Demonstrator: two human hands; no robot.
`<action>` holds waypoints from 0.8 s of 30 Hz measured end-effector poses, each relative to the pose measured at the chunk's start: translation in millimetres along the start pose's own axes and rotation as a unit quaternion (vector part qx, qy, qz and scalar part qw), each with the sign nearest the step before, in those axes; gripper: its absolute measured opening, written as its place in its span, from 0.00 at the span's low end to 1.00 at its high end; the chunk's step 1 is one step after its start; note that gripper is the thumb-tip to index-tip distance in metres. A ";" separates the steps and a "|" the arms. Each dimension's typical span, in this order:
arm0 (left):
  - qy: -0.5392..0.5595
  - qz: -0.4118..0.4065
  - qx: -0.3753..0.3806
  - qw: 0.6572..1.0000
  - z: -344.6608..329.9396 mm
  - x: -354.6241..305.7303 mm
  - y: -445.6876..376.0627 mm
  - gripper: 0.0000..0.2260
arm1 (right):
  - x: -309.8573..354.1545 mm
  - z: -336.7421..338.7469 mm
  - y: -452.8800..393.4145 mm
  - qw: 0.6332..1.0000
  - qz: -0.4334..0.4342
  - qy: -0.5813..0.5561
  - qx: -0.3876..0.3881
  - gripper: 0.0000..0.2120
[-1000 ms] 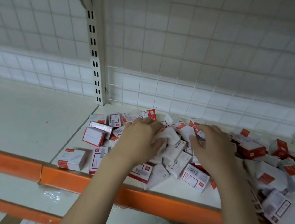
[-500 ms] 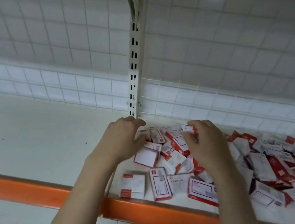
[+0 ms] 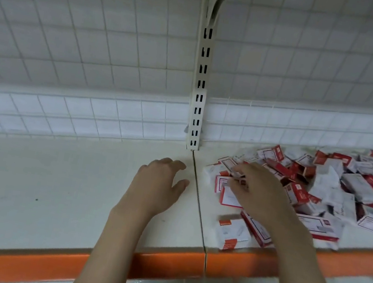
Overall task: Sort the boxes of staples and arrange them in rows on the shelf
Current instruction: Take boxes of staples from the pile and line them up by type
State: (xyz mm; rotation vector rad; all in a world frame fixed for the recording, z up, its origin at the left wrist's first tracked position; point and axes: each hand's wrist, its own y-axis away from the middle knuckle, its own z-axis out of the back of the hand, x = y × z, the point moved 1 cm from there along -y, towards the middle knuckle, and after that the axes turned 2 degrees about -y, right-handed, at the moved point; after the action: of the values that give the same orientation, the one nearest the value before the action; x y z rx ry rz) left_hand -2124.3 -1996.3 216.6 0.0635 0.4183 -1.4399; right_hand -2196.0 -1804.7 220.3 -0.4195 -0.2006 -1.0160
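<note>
The cream shelf board (image 3: pixel 48 186) left of the seam lies bare from the orange front lip (image 3: pixel 47 259) back to the white wire-grid backing (image 3: pixel 72 46), open to a reaching hand. Right of the seam, a loose heap of red-and-white staple boxes (image 3: pixel 322 187) crowds the board. The slotted white upright post (image 3: pixel 200 94) blocks the rear corner at the seam.

Left hand (image 3: pixel 160 184) hovers with loose fingers over the shelf (image 3: pixel 49 179); right hand (image 3: pixel 259 191) pinches a staple box (image 3: pixel 229 196) at the pile's (image 3: pixel 347 184) left edge.
</note>
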 end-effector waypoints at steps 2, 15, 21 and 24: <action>-0.002 -0.007 0.017 1.000 -5.6 -0.3 -1.9 0.18 | -4.0 1.9 5.6 1.000 -0.010 0.003 0.004 0.17; 0.029 -0.029 0.054 0.998 -26.1 -28.3 -51.0 0.22 | -28.4 13.5 27.8 0.998 -0.014 0.037 0.049 0.22; 0.022 -0.027 0.046 0.998 -28.8 -20.6 -42.1 0.22 | -23.8 -5.2 13.3 0.996 0.018 0.040 0.080 0.31; 0.015 -0.018 0.038 0.999 -25.6 -10.9 -36.7 0.21 | -21.3 -17.2 6.5 0.996 0.027 0.036 0.081 0.27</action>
State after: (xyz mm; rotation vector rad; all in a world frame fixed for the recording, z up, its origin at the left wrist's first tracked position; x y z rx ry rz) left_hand -2166.7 -1983.7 204.0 0.1394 0.3909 -1.4925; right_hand -2202.0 -1792.5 195.6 -0.2396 -0.2031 -0.9531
